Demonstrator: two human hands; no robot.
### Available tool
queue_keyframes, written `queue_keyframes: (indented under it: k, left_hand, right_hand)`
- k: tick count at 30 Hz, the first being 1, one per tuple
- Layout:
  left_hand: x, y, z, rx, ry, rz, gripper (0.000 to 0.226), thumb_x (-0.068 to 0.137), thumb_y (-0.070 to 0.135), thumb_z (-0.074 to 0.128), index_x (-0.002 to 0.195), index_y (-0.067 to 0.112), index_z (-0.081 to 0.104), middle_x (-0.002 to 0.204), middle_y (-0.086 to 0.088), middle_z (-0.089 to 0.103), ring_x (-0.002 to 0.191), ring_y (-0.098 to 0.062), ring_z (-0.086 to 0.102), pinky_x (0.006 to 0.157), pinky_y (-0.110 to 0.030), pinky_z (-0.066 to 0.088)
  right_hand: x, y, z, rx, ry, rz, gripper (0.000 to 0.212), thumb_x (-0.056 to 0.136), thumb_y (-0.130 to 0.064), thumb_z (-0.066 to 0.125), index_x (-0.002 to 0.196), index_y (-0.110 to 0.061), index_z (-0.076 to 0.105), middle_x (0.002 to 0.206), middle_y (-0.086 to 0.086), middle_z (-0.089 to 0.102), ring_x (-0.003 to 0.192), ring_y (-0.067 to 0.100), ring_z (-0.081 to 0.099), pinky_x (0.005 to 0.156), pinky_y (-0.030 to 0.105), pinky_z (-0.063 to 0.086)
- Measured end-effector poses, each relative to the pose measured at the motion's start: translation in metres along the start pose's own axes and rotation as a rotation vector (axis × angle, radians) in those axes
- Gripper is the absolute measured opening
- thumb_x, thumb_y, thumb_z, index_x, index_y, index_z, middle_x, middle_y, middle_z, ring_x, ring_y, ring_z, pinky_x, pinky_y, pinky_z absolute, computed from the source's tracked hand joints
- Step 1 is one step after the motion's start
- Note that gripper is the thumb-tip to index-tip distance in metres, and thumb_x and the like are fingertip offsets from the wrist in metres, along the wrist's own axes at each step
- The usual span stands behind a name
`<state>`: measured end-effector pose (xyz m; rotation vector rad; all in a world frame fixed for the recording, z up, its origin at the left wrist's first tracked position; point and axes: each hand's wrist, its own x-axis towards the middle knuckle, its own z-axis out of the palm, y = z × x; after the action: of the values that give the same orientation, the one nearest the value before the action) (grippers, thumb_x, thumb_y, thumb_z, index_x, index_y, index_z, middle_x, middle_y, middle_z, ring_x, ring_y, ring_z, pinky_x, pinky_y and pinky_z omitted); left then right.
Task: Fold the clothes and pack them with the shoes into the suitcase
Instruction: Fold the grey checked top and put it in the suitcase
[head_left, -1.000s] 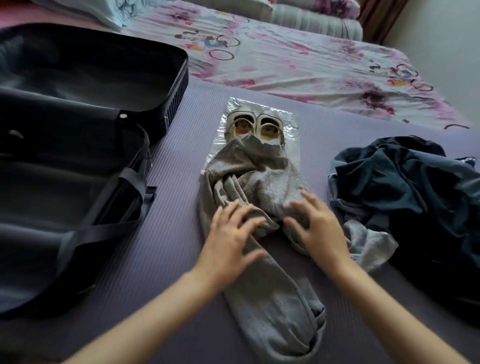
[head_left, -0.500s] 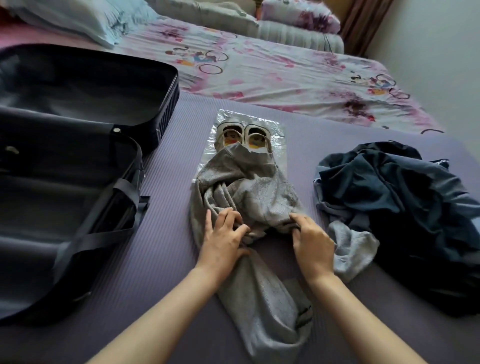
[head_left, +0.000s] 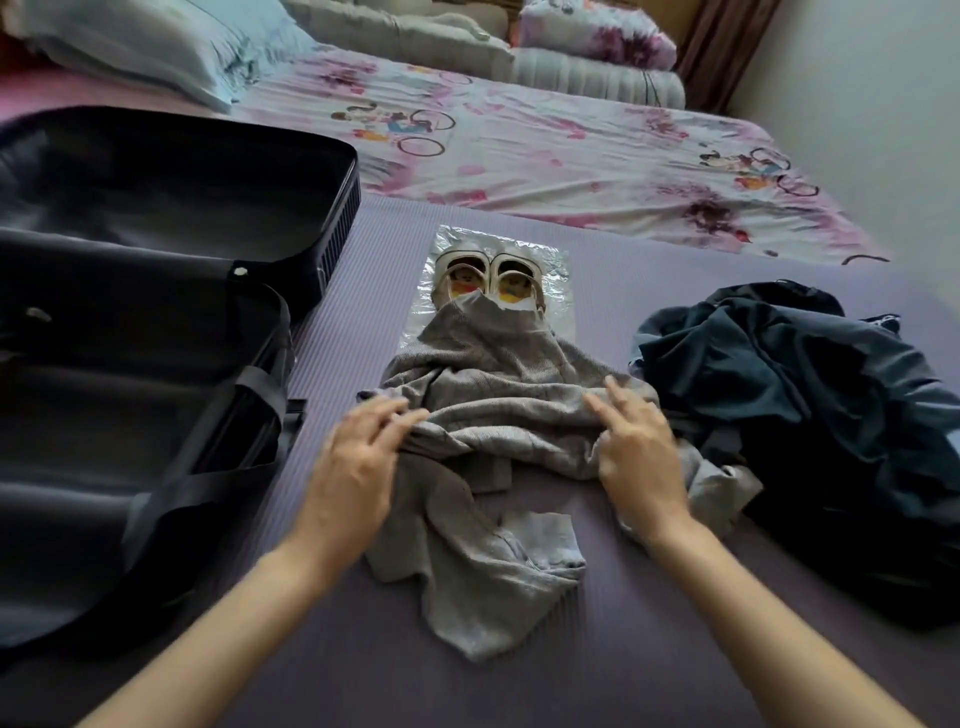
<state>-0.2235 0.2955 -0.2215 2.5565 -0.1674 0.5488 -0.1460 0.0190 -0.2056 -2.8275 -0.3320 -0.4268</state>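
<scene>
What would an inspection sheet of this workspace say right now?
Surface: purple ribbed mat.
Job's things: suitcase open at left; grey garment crumpled mid-mat, its far end over the shoes; the shoes lie on clear plastic; dark clothes heaped at right.
Clutter: nothing seen.
Hands: left hand and right hand rest on the garment, fingers fairly straight, thumbs hidden.
Cables: nothing seen.
Surroundings: patterned sheet, pillows, wall at right.
</scene>
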Motion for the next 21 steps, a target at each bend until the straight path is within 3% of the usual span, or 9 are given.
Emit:
queue_keyframes:
  k: [3, 7, 9, 11, 13, 17, 21]
  left_hand:
    - [-0.022, 0.027, 0.019, 0.037, -0.087, 0.127, 0.040, 0.083, 0.036, 0.047, 0.119, 0.025, 0.061, 0.126, 0.004, 0.057, 0.125, -0.016, 0.045, 0.107, -0.041, 0.034]
    - [-0.043, 0.022, 0.035, 0.156, -0.221, 0.114, 0.056, 0.067, 0.047, 0.073, 0.119, 0.029, 0.063, 0.120, 0.003, 0.061, 0.121, -0.013, 0.040, 0.102, -0.048, 0.039]
    - [-0.048, 0.014, 0.035, 0.199, -0.286, 0.103, 0.066, 0.054, 0.045, 0.085, 0.116, 0.028, 0.066, 0.113, 0.001, 0.064, 0.118, -0.013, 0.040, 0.097, -0.054, 0.041]
    - [-0.053, 0.008, 0.035, 0.221, -0.252, 0.130, 0.059, 0.047, 0.039, 0.089, 0.103, 0.027, 0.072, 0.101, 0.000, 0.065, 0.110, -0.015, 0.044, 0.094, -0.058, 0.042]
    - [-0.057, 0.003, 0.034, 0.219, -0.172, 0.145, 0.045, 0.045, 0.032, 0.092, 0.086, 0.026, 0.074, 0.086, 0.001, 0.062, 0.098, -0.014, 0.045, 0.094, -0.055, 0.044]
    - [-0.063, -0.015, 0.024, 0.230, -0.085, 0.115, 0.034, 0.046, 0.024, 0.091, 0.072, 0.023, 0.070, 0.075, 0.003, 0.056, 0.087, -0.014, 0.043, 0.099, -0.042, 0.035]
    - [-0.066, -0.025, -0.006, 0.258, 0.000, 0.012, 0.031, 0.055, 0.009, 0.085, 0.080, 0.019, 0.070, 0.084, 0.002, 0.054, 0.087, -0.019, 0.048, 0.088, -0.032, 0.037]
  right_hand:
    - [-0.040, -0.026, 0.017, 0.104, 0.102, -0.116, 0.028, 0.079, -0.013, 0.058, 0.104, -0.015, 0.071, 0.113, 0.005, 0.065, 0.099, 0.025, 0.060, 0.093, 0.032, 0.039]
    - [-0.069, -0.049, 0.043, 0.095, -0.051, -0.106, 0.024, 0.074, -0.026, 0.067, 0.098, -0.024, 0.069, 0.091, -0.008, 0.063, 0.081, 0.019, 0.060, 0.073, 0.029, 0.049]
    - [-0.067, -0.059, 0.053, 0.088, -0.099, -0.065, 0.034, 0.067, -0.025, 0.078, 0.100, -0.021, 0.069, 0.089, -0.006, 0.064, 0.079, 0.020, 0.061, 0.067, 0.029, 0.054]
    - [-0.061, -0.067, 0.060, 0.061, -0.095, -0.027, 0.042, 0.057, -0.022, 0.086, 0.096, -0.020, 0.071, 0.083, -0.003, 0.063, 0.074, 0.021, 0.061, 0.062, 0.029, 0.054]
    - [-0.056, -0.073, 0.062, 0.021, -0.058, 0.006, 0.035, 0.053, -0.019, 0.088, 0.083, -0.019, 0.071, 0.075, -0.002, 0.061, 0.070, 0.022, 0.060, 0.058, 0.029, 0.052]
    - [-0.058, -0.065, 0.064, -0.030, 0.069, -0.027, 0.018, 0.062, -0.009, 0.077, 0.064, -0.021, 0.064, 0.070, -0.004, 0.057, 0.072, 0.020, 0.049, 0.065, 0.029, 0.037]
    - [-0.066, -0.053, 0.056, 0.108, 0.106, -0.084, 0.009, 0.077, -0.024, 0.059, 0.081, -0.022, 0.067, 0.086, -0.007, 0.063, 0.078, 0.016, 0.053, 0.072, 0.025, 0.038]
